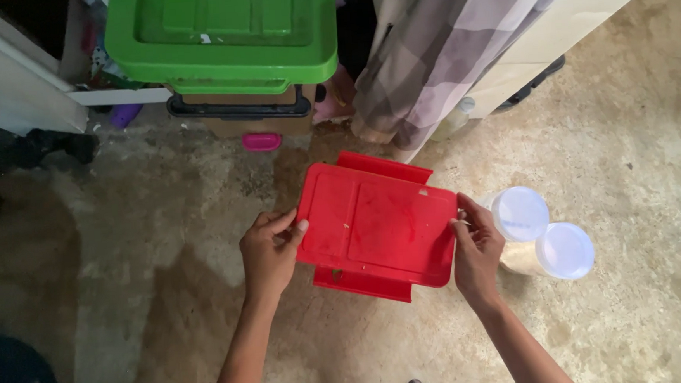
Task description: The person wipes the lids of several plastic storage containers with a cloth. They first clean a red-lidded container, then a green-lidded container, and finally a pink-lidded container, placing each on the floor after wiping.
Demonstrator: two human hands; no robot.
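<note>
A red rectangular plastic lid with latch flaps on its far and near edges is held flat above the concrete floor. My left hand grips its left edge, thumb on top. Fingers of my right hand pinch the lid's right edge. Just right of that hand stand two clear plastic jars with pale round lids, one nearer the lid and one further right.
A green lidded bin sits on a box with a black frame at the back. A checked cloth hangs over a white panel. A small pink object and a dark round thing lie on the floor.
</note>
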